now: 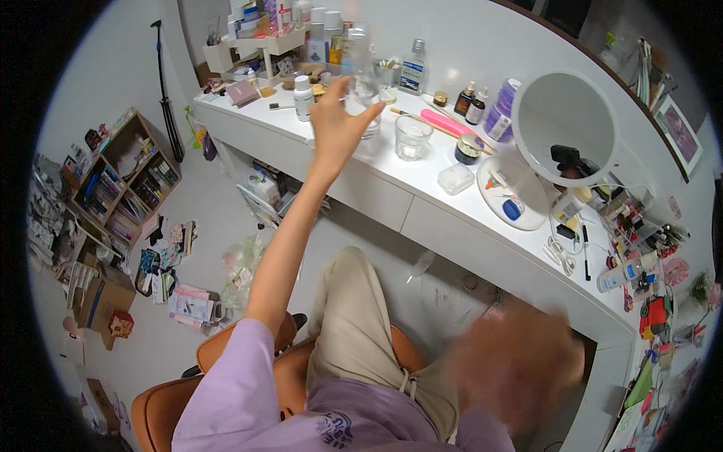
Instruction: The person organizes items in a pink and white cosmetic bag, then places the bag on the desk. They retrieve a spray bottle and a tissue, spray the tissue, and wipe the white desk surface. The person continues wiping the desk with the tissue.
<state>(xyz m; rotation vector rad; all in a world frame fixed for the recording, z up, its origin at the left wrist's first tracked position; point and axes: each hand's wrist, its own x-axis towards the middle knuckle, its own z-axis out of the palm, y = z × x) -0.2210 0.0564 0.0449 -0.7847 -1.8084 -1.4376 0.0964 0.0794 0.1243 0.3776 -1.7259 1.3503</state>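
My left hand (340,130) reaches over the white dressing table (373,183), thumb and fingers spread apart beside a clear plastic bottle (361,90), partly blurred; whether they touch it cannot be told. A white pill bottle (303,100) stands to the left of that hand. To its right is a clear drinking glass (412,137). Further right lie a small clear plastic box (456,179) and a dark cream jar (468,149). My right hand (511,367) is strongly blurred, low at the right in front of the table; its fingers and anything in them cannot be made out.
A round mirror (566,127) stands behind a round white tray (513,192) bearing small items. Cables (560,254) and cosmetics crowd the right side. A mouthwash bottle (413,68) is near the wall, a tiered organizer (271,42) at the back left. Orange chairs (169,409) are beside me.
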